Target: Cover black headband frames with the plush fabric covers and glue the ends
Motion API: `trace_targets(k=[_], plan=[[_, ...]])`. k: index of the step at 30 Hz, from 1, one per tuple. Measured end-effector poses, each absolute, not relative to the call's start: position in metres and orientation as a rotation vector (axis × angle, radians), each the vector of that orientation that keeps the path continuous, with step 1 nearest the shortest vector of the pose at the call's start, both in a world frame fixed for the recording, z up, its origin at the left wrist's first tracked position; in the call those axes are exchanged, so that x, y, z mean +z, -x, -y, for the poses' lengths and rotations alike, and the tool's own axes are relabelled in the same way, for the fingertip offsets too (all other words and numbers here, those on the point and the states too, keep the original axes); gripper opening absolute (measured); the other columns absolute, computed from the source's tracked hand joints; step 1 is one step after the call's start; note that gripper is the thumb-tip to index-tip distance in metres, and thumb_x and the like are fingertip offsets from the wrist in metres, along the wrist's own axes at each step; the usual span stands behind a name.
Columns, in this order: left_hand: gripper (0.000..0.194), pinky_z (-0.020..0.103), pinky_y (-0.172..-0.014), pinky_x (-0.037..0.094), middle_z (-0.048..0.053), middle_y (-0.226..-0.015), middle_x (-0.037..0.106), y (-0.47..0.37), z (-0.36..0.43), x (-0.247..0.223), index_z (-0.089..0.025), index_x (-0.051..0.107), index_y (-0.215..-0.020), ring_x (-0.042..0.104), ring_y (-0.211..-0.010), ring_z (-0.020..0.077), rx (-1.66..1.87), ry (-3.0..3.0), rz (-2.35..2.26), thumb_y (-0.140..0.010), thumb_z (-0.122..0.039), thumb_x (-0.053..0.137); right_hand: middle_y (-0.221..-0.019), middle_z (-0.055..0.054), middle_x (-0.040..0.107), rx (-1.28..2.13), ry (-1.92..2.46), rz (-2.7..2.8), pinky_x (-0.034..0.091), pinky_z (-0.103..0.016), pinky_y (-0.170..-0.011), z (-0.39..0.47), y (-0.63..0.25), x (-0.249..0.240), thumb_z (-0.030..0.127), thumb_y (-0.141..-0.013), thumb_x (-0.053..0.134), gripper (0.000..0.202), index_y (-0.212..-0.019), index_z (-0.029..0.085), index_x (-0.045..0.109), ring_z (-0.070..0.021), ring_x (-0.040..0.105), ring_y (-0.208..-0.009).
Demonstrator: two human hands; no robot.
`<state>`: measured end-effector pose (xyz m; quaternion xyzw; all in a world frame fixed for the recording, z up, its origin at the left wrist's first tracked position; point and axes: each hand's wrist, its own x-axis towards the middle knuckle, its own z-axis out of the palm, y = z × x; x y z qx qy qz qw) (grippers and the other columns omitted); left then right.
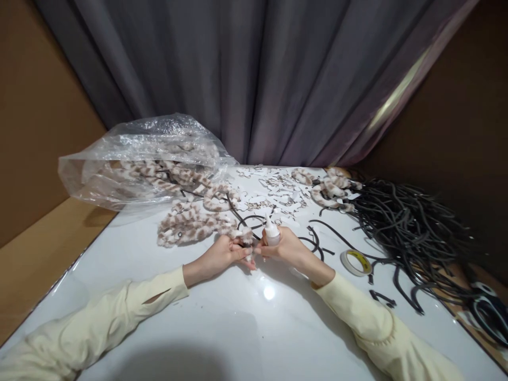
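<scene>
My left hand (226, 255) pinches the end of a brown-and-white furry strip (244, 235) near the middle of the table. Close beside it, my right hand (291, 248) has its fingers wrapped round a small white squeeze bottle (272, 233) whose pointed nozzle tilts upward. The right thumb and forefinger come together at the strip's end; whether they touch it is hard to make out. A pile of spotted furry strips (186, 225) lies just left of my hands. Behind them a thin black cord (238, 211) curves over the table.
A clear plastic bag (159, 127) with more furry strips stands at the back left. White paper scraps (278, 193) litter the far middle. To the right are a heap of black cords (413, 227), a tape roll (356, 263) and scissors (490, 312). Grey curtains (238, 79) hang behind the white table (222, 328).
</scene>
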<state>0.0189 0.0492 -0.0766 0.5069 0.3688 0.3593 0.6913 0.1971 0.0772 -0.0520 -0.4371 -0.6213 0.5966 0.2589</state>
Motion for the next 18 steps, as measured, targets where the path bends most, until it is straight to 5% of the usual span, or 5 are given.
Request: trace_targets(k=[8, 13, 18], plan=[[0.04, 0.034, -0.066, 0.055, 0.01, -0.079, 0.068, -0.019, -0.05, -0.077, -0.009, 0.06, -0.094, 0.068, -0.065, 0.0224, 0.837, -1.037, -0.856, -0.067, -0.035, 0.074, -0.051, 0.009, 0.047, 1.328, 1.339, 1.884, 0.033, -0.019, -0.041, -0.077, -0.218, -0.037, 0.034, -0.066, 0.067, 0.033, -0.08, 0.019, 0.042, -0.0067, 0.04, -0.04], [0.036, 0.032, -0.065, 0.054, 0.008, -0.069, 0.067, -0.02, -0.05, -0.075, -0.009, 0.059, -0.08, 0.068, -0.068, 0.0252, 0.839, -0.986, -0.924, -0.063, -0.036, 0.076, -0.068, 0.005, 0.055, 1.406, 1.28, 2.157, 0.032, -0.018, -0.037, -0.073, -0.247, -0.025, 0.022, -0.067, 0.063, 0.03, -0.092, 0.02, 0.046, -0.0061, 0.041, -0.041], [0.034, 0.031, -0.067, 0.053, 0.008, -0.07, 0.066, -0.02, -0.05, -0.073, -0.01, 0.058, -0.072, 0.069, -0.071, 0.0252, 0.871, -0.938, -0.934, -0.062, -0.037, 0.077, -0.061, 0.004, 0.058, 1.475, 1.277, 2.135, 0.037, -0.022, -0.037, -0.075, -0.267, -0.019, 0.035, -0.078, 0.057, 0.033, -0.107, 0.021, 0.051, -0.0103, 0.047, -0.037]])
